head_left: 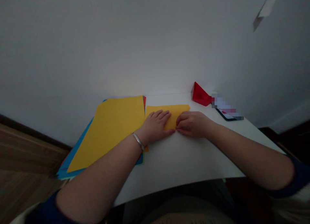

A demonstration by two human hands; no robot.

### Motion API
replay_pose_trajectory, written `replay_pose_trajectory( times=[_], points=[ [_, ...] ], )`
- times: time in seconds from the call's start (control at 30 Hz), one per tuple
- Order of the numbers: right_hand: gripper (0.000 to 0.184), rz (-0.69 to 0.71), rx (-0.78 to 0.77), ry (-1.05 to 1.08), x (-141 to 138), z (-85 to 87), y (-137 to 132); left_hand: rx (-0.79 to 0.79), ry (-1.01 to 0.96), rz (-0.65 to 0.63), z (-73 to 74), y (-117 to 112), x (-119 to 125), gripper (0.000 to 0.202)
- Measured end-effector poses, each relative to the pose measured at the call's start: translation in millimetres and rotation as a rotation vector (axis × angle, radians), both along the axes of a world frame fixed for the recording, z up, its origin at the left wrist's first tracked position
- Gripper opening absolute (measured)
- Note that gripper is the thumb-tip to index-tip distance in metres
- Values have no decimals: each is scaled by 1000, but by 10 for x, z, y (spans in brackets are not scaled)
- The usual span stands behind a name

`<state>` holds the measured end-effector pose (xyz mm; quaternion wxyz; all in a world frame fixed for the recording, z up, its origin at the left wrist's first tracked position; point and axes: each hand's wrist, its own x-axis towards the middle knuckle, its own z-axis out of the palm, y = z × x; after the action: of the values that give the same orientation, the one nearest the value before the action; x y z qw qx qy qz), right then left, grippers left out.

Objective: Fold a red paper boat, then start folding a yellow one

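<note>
A folded piece of yellow paper (173,109) lies on the white table, partly hidden under both hands. My left hand (157,125) rests flat on its left part, fingers spread and pointing away from me, with the thumb reaching toward the paper's near edge. At that edge, on the right, my right hand (192,124) is closed, its thumb and fingertips pinched on the paper. The tips of my left thumb and right fingers are close together. A silver bracelet (138,141) circles my left wrist.
To the left lies a stack of coloured paper with a yellow sheet (113,124) on top and blue sheets (77,154) below. A red folded paper boat (201,95) stands at the back right, beside a phone (226,109). A wall (155,49) borders the white table (169,167).
</note>
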<state>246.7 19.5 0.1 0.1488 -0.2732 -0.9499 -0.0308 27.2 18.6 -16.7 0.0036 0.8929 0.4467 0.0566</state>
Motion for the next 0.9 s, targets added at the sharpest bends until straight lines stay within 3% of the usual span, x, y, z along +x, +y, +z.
replay_pose_trajectory(
  times=[0.37,0.9],
  points=[
    [24,-305,34,-149,38,68,19,-5,-18,6,-11,8,-7,77],
    [31,-624,44,-248,88,135,72,5,-33,-7,-32,3,-21,76]
  ],
)
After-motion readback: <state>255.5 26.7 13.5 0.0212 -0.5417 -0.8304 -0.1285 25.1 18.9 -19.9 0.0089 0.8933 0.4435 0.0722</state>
